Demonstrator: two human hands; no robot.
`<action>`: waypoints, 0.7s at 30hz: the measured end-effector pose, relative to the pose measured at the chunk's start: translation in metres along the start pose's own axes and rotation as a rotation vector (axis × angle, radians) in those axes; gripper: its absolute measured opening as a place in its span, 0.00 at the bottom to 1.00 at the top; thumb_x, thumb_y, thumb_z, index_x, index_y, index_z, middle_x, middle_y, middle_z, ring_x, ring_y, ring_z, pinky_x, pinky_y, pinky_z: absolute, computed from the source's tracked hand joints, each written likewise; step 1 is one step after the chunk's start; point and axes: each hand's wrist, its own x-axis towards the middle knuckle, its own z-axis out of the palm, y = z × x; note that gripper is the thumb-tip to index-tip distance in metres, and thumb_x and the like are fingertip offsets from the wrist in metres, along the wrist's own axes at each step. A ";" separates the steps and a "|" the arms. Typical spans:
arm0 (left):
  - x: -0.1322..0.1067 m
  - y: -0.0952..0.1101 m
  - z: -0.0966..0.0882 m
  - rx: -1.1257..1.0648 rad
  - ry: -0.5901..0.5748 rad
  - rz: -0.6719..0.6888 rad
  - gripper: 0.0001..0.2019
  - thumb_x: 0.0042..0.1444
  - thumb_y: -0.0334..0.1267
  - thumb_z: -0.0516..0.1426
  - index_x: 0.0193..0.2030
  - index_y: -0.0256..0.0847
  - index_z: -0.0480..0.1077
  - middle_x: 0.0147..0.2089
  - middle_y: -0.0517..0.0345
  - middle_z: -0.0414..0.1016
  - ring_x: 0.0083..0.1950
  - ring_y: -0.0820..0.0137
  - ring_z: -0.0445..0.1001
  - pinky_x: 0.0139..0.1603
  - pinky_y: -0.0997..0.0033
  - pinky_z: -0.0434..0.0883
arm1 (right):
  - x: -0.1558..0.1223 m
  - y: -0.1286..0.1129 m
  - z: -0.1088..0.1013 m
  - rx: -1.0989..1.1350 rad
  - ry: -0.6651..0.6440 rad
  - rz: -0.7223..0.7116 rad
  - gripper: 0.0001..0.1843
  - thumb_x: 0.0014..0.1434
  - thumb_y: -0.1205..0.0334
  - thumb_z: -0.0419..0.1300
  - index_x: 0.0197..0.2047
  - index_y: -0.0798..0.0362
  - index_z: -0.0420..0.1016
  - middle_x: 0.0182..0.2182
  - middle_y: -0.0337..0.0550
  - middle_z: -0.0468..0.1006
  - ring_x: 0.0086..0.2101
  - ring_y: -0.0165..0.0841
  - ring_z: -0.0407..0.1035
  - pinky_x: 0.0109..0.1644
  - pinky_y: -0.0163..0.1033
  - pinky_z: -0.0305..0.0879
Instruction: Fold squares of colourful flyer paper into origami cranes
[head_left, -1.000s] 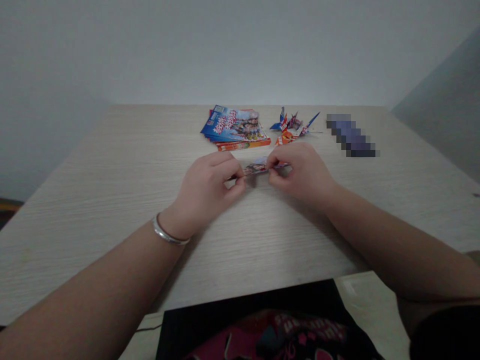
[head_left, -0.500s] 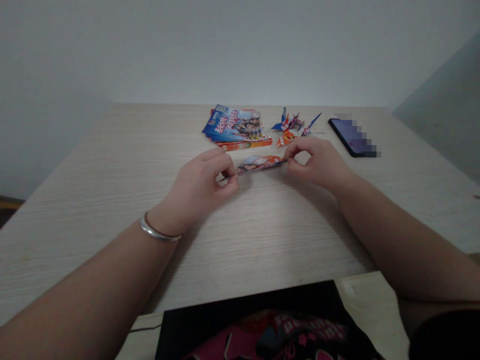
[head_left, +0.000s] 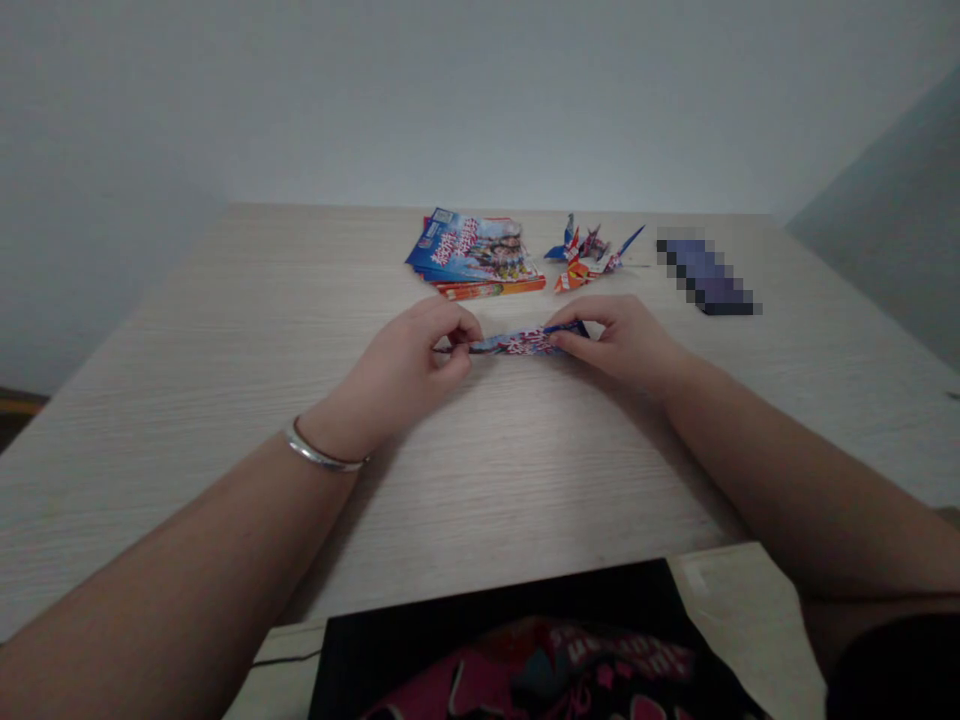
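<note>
Head view: the pale table point(head_left: 510, 470) ran out ahead of me, wider than anything on it. My left hand point(head_left: 412, 355) and right hand point(head_left: 622, 340) faced each other across a small gap, neither nearer to the paper than the other, since both gripped it. Beyond them lay a stack of printed sheets point(head_left: 472, 250), a pixelated dark object point(head_left: 709, 280) and some folded paper figures point(head_left: 576, 275). Smallest was the folded paper strip point(head_left: 517, 343), bridging my hands, its long axis running left to right, right end slightly farther from me. I pinched one end in each; whether it touched the tabletop, I couldn't tell.
</note>
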 end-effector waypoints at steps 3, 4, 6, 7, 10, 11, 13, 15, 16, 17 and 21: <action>0.000 0.001 0.003 0.017 -0.023 0.042 0.08 0.59 0.34 0.54 0.37 0.39 0.75 0.36 0.56 0.77 0.38 0.66 0.73 0.40 0.66 0.67 | 0.001 -0.007 0.005 -0.029 -0.029 0.008 0.10 0.60 0.59 0.62 0.38 0.51 0.85 0.33 0.42 0.85 0.33 0.34 0.75 0.39 0.39 0.66; 0.001 0.002 0.004 0.016 -0.027 0.050 0.07 0.59 0.34 0.54 0.37 0.39 0.75 0.35 0.56 0.77 0.37 0.67 0.73 0.40 0.66 0.67 | 0.002 -0.009 0.007 -0.046 -0.031 0.011 0.09 0.59 0.60 0.62 0.38 0.51 0.85 0.33 0.42 0.85 0.33 0.34 0.75 0.39 0.38 0.66; 0.001 0.006 0.006 0.009 -0.039 0.055 0.06 0.58 0.34 0.55 0.34 0.39 0.74 0.33 0.57 0.75 0.35 0.68 0.71 0.37 0.67 0.65 | 0.003 -0.015 0.012 -0.081 -0.029 0.024 0.09 0.59 0.62 0.62 0.39 0.51 0.85 0.34 0.42 0.86 0.33 0.34 0.75 0.38 0.38 0.65; 0.001 0.007 0.006 0.007 -0.046 0.051 0.05 0.57 0.34 0.55 0.33 0.39 0.73 0.32 0.58 0.74 0.33 0.68 0.70 0.36 0.68 0.64 | 0.003 -0.019 0.014 -0.096 -0.026 0.035 0.09 0.59 0.62 0.62 0.39 0.51 0.85 0.34 0.43 0.86 0.34 0.34 0.75 0.39 0.38 0.65; 0.001 0.013 0.006 0.015 -0.052 0.020 0.05 0.56 0.34 0.56 0.31 0.40 0.70 0.29 0.60 0.70 0.31 0.70 0.67 0.33 0.69 0.61 | 0.004 -0.026 0.022 -0.109 -0.020 0.058 0.10 0.60 0.63 0.62 0.41 0.50 0.85 0.36 0.43 0.86 0.35 0.35 0.76 0.39 0.39 0.65; 0.001 0.014 0.006 0.015 -0.059 0.007 0.05 0.56 0.34 0.55 0.30 0.40 0.70 0.29 0.60 0.70 0.30 0.71 0.66 0.32 0.69 0.60 | 0.005 -0.028 0.024 -0.097 -0.023 0.059 0.10 0.60 0.63 0.62 0.42 0.50 0.85 0.36 0.42 0.86 0.35 0.35 0.77 0.40 0.39 0.66; 0.001 0.017 0.005 0.014 -0.080 -0.023 0.05 0.55 0.34 0.55 0.29 0.40 0.68 0.28 0.61 0.68 0.30 0.71 0.65 0.31 0.69 0.59 | 0.005 -0.031 0.026 -0.043 -0.032 0.058 0.09 0.60 0.63 0.62 0.41 0.49 0.84 0.36 0.42 0.86 0.36 0.35 0.77 0.41 0.39 0.66; 0.001 0.018 0.004 0.013 -0.104 -0.053 0.05 0.55 0.34 0.56 0.28 0.41 0.66 0.28 0.61 0.67 0.30 0.72 0.64 0.31 0.70 0.59 | 0.005 -0.032 0.026 0.027 -0.046 0.065 0.08 0.61 0.62 0.62 0.39 0.50 0.84 0.36 0.41 0.86 0.36 0.35 0.77 0.42 0.39 0.66; 0.001 0.019 0.004 0.013 -0.117 -0.067 0.05 0.54 0.33 0.56 0.28 0.41 0.65 0.28 0.61 0.67 0.30 0.72 0.64 0.31 0.70 0.58 | 0.005 -0.033 0.026 0.056 -0.052 0.075 0.08 0.61 0.61 0.62 0.37 0.50 0.84 0.35 0.41 0.86 0.36 0.34 0.76 0.42 0.39 0.66; 0.002 0.019 0.003 0.012 -0.131 -0.082 0.05 0.53 0.33 0.56 0.28 0.41 0.65 0.28 0.62 0.67 0.29 0.72 0.64 0.30 0.70 0.58 | 0.005 -0.033 0.025 0.078 -0.053 0.086 0.08 0.61 0.61 0.62 0.36 0.50 0.83 0.34 0.40 0.86 0.36 0.34 0.76 0.42 0.39 0.66; 0.002 0.018 0.001 -0.007 -0.202 -0.136 0.04 0.51 0.32 0.56 0.27 0.41 0.65 0.27 0.62 0.66 0.29 0.72 0.63 0.30 0.70 0.57 | 0.005 -0.027 0.020 0.123 -0.012 0.133 0.07 0.59 0.61 0.62 0.33 0.51 0.82 0.30 0.40 0.83 0.32 0.33 0.72 0.40 0.39 0.64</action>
